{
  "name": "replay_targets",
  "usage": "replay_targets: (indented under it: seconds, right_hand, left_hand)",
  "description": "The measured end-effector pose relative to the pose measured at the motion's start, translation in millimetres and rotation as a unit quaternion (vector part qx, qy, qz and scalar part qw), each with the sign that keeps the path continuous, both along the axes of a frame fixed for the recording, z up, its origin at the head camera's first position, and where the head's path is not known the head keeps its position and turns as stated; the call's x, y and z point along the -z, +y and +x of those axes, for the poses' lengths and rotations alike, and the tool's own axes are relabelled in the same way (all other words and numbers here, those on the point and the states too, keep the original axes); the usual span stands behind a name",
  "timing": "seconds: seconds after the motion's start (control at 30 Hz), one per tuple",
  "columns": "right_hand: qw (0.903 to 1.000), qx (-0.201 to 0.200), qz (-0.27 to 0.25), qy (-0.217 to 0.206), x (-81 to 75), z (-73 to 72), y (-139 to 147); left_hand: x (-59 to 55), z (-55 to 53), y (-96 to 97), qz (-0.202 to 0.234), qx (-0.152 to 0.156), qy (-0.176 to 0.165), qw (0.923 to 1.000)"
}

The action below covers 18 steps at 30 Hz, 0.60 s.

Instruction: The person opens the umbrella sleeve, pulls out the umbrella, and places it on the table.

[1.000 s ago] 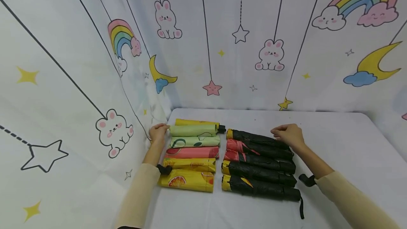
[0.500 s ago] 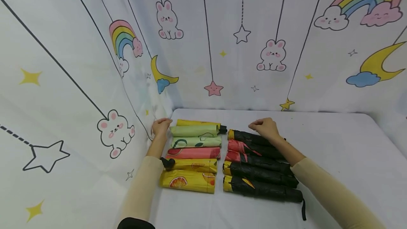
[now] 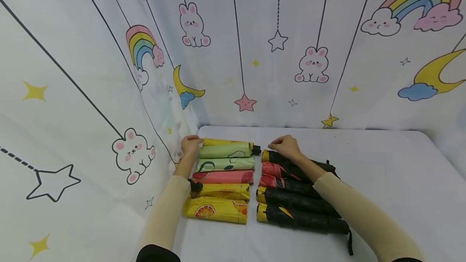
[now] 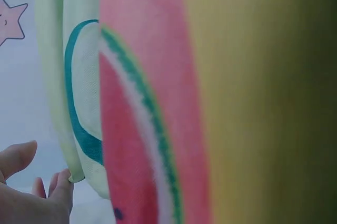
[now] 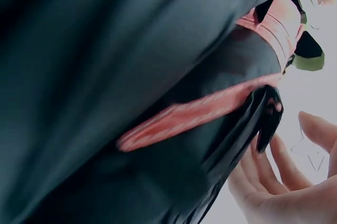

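My left hand (image 3: 191, 144) is at the left ends of the farthest pouches. In the left wrist view its thumb (image 4: 21, 156) stands apart while the fingertips touch the end of a pale green pouch (image 4: 50, 76). A yellow pouch (image 3: 209, 142) lies behind the pale green one, and a black end (image 3: 256, 150) sticks out at their right. My right hand (image 3: 287, 146) is over the left part of the farthest black folded umbrella (image 3: 271, 157). In the right wrist view its thumb is apart from the fingers, which are partly hidden behind the black fabric (image 5: 247, 134).
Nearer in the left column lie a green print pouch (image 3: 222, 165), a red watermelon pouch (image 3: 225, 177) and yellow pouches (image 3: 222, 210). Several black folded umbrellas (image 3: 302, 218) with red or yellow ends form the right column. A patterned white curtain (image 3: 218, 104) hangs behind the white table (image 3: 393, 181).
My right hand has moved left along the far side of the black umbrellas. My left hand has shifted slightly right and away, toward the far yellow pouch.
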State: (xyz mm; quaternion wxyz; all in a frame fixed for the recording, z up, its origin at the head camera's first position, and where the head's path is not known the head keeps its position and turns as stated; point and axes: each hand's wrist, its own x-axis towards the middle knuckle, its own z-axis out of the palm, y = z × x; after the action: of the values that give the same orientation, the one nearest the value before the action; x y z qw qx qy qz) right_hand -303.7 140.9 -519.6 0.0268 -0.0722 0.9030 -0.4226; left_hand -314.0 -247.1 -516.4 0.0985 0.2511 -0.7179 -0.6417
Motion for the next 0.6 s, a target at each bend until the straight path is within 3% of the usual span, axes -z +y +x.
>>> replay_targets:
  seconds: [0.13, 0.3, 0.43, 0.6]
  right_hand:
    - [0.9999, -0.015, 0.002, -0.003, 2.1, -6.7, -14.7]
    - [0.9989, -0.028, 0.028, -0.027, 5.5, -16.3, -29.7]
    - [0.9932, -0.061, 0.08, -0.059, 7.6, -22.8, -38.6]
    - [0.9852, -0.093, 0.13, -0.062, 6.5, -24.8, -48.9]
  left_hand:
    - [1.9, 0.0, 3.3, -0.028, -0.005, -0.021, 0.9994]
    - [13.1, -5.1, 4.2, -0.031, -0.022, -0.037, 0.9986]
    - [22.3, -5.6, 4.9, -0.035, -0.03, -0.027, 0.9986]
    - [31.9, -5.3, 5.2, -0.044, -0.044, -0.01, 0.998]
